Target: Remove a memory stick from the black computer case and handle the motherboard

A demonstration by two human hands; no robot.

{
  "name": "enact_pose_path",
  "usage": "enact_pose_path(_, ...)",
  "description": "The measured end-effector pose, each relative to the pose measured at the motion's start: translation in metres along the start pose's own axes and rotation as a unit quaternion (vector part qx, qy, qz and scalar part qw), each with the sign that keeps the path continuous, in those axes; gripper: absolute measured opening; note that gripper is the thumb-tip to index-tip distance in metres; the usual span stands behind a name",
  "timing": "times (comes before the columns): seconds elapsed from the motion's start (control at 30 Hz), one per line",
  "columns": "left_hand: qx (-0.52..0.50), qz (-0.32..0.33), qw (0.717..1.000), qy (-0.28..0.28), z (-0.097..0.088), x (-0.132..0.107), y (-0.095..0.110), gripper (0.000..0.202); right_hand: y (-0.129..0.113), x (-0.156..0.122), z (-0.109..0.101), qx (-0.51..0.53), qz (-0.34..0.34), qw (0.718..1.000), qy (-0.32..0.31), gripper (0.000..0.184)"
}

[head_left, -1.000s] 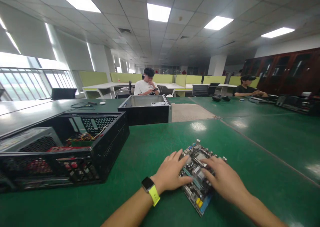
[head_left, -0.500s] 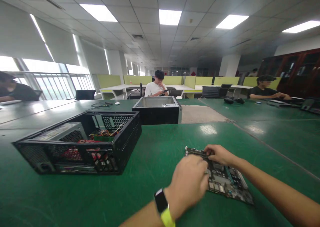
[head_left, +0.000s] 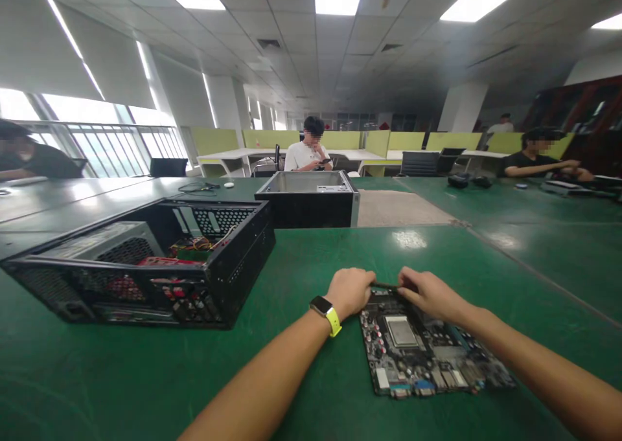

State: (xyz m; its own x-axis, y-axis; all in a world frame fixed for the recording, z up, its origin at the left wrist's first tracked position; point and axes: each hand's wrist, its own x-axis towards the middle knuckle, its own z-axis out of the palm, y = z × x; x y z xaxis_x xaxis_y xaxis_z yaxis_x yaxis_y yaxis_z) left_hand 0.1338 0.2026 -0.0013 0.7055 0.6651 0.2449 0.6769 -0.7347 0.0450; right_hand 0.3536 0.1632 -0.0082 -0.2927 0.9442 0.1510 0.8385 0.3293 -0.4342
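Observation:
A motherboard [head_left: 440, 351] lies flat on the green table [head_left: 204, 376], its connector edge toward me. A square metal-topped processor [head_left: 402, 331] sits in its socket. At the board's far edge, a thin dark memory stick [head_left: 387, 286] spans between my two hands. My left hand [head_left: 350, 292], wearing a yellow-banded watch [head_left: 326, 311], pinches the left end of the stick. My right hand [head_left: 427, 293] has its thumb and fingers closed at the other end. Whether the stick sits in a slot is hidden by my fingers.
An open black computer case [head_left: 243, 260] with a power supply and cables inside stands at left. Another case [head_left: 306, 208] is farther back, beside a beige mat [head_left: 403, 208]. People sit across the table, at far left and at far right.
My left hand has moved from over the board to its far left edge, uncovering the processor. My right hand stays near the far edge. The view has tilted down slightly.

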Motion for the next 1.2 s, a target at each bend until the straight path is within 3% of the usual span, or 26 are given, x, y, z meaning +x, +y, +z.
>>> enact_pose_path(0.1,0.020,-0.003,0.999,0.032,-0.006,-0.001,-0.004,0.021,-0.011,-0.002,-0.009,0.074,-0.008,0.997,0.015,0.018)
enact_pose_path(0.23,0.034,-0.008,0.997,0.063,-0.011,-0.008,-0.005,0.024,-0.019,0.003,-0.017,0.161,-0.002,0.986,-0.044,0.026)
enact_pose_path(0.37,0.037,-0.022,0.997,0.067,-0.008,-0.014,0.000,0.022,-0.016,0.009,-0.013,0.069,-0.030,0.992,-0.103,0.022)
enact_pose_path(0.57,0.010,0.000,0.999,0.037,0.000,-0.015,0.004,0.019,-0.003,0.018,-0.011,-0.042,-0.049,0.997,-0.039,0.007)
enact_pose_path(0.77,-0.027,-0.022,0.999,-0.002,0.011,-0.009,0.004,0.019,0.006,0.014,-0.006,-0.112,-0.025,0.991,-0.071,0.012)
enact_pose_path(0.93,-0.052,-0.052,0.997,-0.013,0.014,-0.009,-0.003,0.017,0.007,0.010,-0.004,-0.132,-0.004,0.989,-0.061,0.017)
enact_pose_path(1.07,-0.069,-0.069,0.995,-0.024,0.013,-0.011,-0.006,0.018,-0.024,-0.005,0.000,-0.171,0.057,0.984,0.001,0.037)
enact_pose_path(1.13,-0.073,-0.074,0.994,-0.026,0.013,-0.012,-0.007,0.018,-0.055,-0.021,0.012,-0.158,0.070,0.985,0.015,0.046)
enact_pose_path(1.2,-0.075,-0.073,0.994,-0.026,0.011,-0.012,-0.006,0.018,-0.089,-0.042,0.031,-0.127,0.060,0.990,-0.009,0.060)
